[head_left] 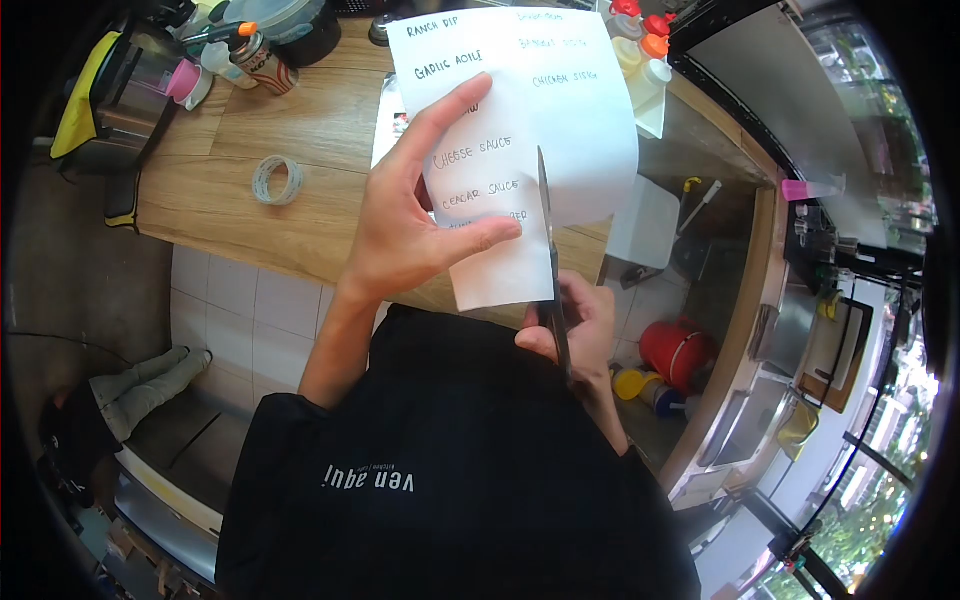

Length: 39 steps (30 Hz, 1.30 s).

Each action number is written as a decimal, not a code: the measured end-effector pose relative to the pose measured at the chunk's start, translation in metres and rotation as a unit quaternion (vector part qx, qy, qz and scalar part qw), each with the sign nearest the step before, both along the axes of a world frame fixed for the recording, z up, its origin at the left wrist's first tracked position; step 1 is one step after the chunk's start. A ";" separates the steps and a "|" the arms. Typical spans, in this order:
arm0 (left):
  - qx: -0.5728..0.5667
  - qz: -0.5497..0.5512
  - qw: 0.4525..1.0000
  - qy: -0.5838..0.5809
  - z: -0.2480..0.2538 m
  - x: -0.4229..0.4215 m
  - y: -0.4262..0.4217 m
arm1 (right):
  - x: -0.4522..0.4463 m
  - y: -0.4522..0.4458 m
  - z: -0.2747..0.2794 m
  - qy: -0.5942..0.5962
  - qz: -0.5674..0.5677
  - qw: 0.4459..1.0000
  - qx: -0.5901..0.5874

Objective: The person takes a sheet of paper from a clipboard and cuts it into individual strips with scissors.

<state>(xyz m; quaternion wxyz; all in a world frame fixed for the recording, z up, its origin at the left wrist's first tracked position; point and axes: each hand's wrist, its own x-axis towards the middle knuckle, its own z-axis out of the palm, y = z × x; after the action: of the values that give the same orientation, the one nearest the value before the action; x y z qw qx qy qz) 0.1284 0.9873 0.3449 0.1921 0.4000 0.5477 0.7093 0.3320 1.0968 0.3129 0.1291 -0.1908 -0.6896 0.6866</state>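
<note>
We are at the cutting step, it seems: the scissors (556, 275) stand upright against the handwritten sheet (590, 130), one dark blade showing in front of the paper between its two columns of words. We have the sheet raised above the wooden table (335, 130), with its lower end hanging past the table's near edge. Our left hand (400, 225) is spread wide across it, thumb and forefinger well apart on the front face; the other fingers are mostly behind the paper, so we cannot tell how they press. Our right hand (592, 325) is closed around the scissor handles, just off the table's near edge, though we cannot make out which fingers sit in the loops. As we judge it, a further snip calls for a taut sheet, blades kept in line with the gap between columns, and our left thumb kept clear of them. On the table's left part lies a roll of tape (264, 187), with a spray can (276, 77) farther back, and squeeze bottles (628, 55) stand towards the table's far right
</note>
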 end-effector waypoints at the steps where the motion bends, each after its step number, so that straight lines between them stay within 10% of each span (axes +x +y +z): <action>1: 0.001 -0.001 1.000 0.000 0.000 0.000 0.000 | 0.000 0.000 0.000 0.000 -0.001 1.000 0.001; 39: 0.055 0.023 0.998 -0.025 0.034 -0.006 -0.003 | -0.001 -0.006 0.000 0.066 -0.037 0.995 0.070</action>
<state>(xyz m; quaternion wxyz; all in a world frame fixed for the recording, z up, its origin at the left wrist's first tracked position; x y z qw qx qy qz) 0.1221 0.9846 0.3788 0.1672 0.3798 0.5123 0.7519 0.3306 1.0912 0.3127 0.2127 -0.1611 -0.7186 0.6422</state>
